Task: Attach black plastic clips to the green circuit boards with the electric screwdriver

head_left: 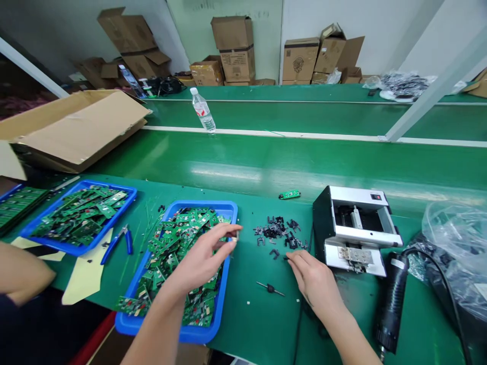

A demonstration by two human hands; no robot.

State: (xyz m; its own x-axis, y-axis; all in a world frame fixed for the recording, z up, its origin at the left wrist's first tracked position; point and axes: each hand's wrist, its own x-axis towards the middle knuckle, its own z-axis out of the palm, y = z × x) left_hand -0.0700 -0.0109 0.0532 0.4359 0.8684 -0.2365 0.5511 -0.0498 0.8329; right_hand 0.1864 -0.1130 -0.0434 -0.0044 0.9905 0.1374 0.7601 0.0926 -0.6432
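My left hand (205, 258) hovers over the right edge of a blue tray (224, 304) heaped with green circuit boards (171, 248). Its thumb and fingers come together around something small and pale, too small to name. On the green table, my right hand (314, 279) pinches a small black plastic part (285, 258) between thumb and fingertips. Just beyond it lies a loose pile of black plastic clips (276, 228), with a single clip (274, 253) apart from them. A thin metal rod with a black middle (270, 288) rests between my hands.
A silver-and-black machine (357, 228) stands right of the clips, beside a black electric screwdriver (390, 304) with a cable. One board (289, 194) lies behind the pile. Leftward are blue-handled cutters (117, 246), a second blue tray (133, 195) and another person's arm (23, 268). A water bottle (203, 110) stands behind.
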